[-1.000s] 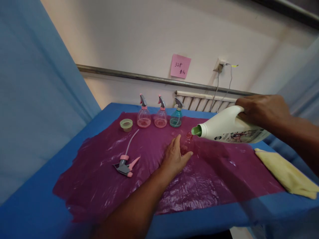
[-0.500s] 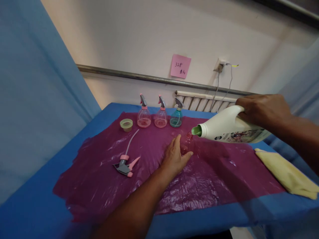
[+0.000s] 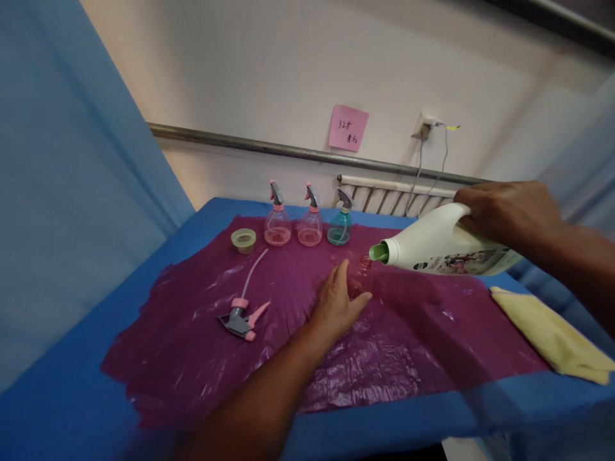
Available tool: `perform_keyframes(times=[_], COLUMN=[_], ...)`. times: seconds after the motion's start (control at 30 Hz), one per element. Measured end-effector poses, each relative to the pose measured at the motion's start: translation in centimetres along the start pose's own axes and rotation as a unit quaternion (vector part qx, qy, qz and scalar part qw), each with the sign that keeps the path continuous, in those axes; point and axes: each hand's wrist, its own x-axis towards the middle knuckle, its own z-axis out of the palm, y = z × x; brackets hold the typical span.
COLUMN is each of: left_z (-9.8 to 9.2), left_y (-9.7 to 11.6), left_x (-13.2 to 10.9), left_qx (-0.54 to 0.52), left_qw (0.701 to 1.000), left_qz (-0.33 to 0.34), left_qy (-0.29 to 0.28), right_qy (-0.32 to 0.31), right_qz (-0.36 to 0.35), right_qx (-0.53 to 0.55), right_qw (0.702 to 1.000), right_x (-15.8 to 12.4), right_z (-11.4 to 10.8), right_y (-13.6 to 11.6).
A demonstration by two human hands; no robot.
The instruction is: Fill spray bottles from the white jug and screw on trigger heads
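Note:
My right hand (image 3: 509, 208) grips the handle of a cream detergent jug (image 3: 432, 246), tilted nearly on its side. Its green pouring spout (image 3: 379, 252) sits at the mouth of a see-through pink spray bottle (image 3: 364, 274), which stands upright without its top. Around the left side of that bottle curve the thumb and fingers of my left hand (image 3: 339, 298), holding it in place. Whether liquid is flowing cannot be made out. A grey and pink trigger sprayer head (image 3: 237, 319) with its dip tube lies on the purple plastic sheet (image 3: 192, 346), left of my left forearm.
Two pink spray bottles (image 3: 277, 227) and a teal one (image 3: 339, 229) stand at the back, each holding some liquid. Left of them is a small greenish cap (image 3: 243, 239). A folded yellow cloth (image 3: 552, 333) lies at right. Blue curtains flank the blue-covered table (image 3: 62, 365).

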Motion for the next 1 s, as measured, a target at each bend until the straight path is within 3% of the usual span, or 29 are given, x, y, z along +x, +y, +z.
perform_keyframes(times=[1.0], left_z=[-0.12], left_y=[0.23], left_x=[0.01], left_qx=[-0.006], left_qw=[1.0], left_qz=[0.001], left_qy=[-0.003], right_qy=[-0.005], right_qz=[-0.011], right_qx=[-0.016], right_qw=[1.0], right_x=[0.13], right_z=[-0.02], right_y=[0.05])
